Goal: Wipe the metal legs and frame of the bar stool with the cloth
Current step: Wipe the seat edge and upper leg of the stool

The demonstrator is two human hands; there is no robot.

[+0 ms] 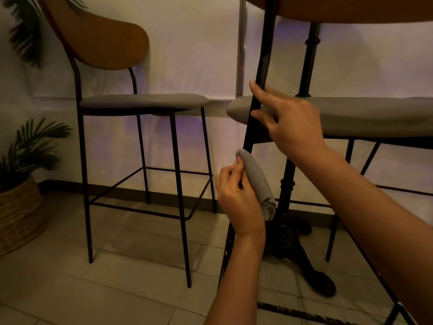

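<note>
Pale floor tiles (140, 254) run back to a whitish wall lit faintly purple, and on them stands the near bar stool (351, 116) with its grey padded seat and thin black metal frame, close in front of me on the right. Its upright black metal leg (254, 118) rises from the floor past the seat's left end towards the wooden backrest above. My right hand (288, 123) is up at that leg beside the seat edge, fingers mostly straight and loose, the fingertips touching or just beside the tube; I cannot tell that it grips. My left hand (236, 195) grips a small folded grey cloth (257, 181), whose upper end lies against or just in front of the leg below the seat.

I judge the cloth soft and light, best bunched in the palm so that it wraps round the tube. The frame looks stiff and smooth, and the stool tall and narrow-footed, so I would steady it high on the leg while rubbing downward, and mind it tipping.

A second, matching stool (140, 104) stands well apart to the left, and a woven basket with a palm-like plant (18, 212) sits at the far left. Behind the near stool stands a black ornate cast pedestal (287, 184), apparently a table base.
</note>
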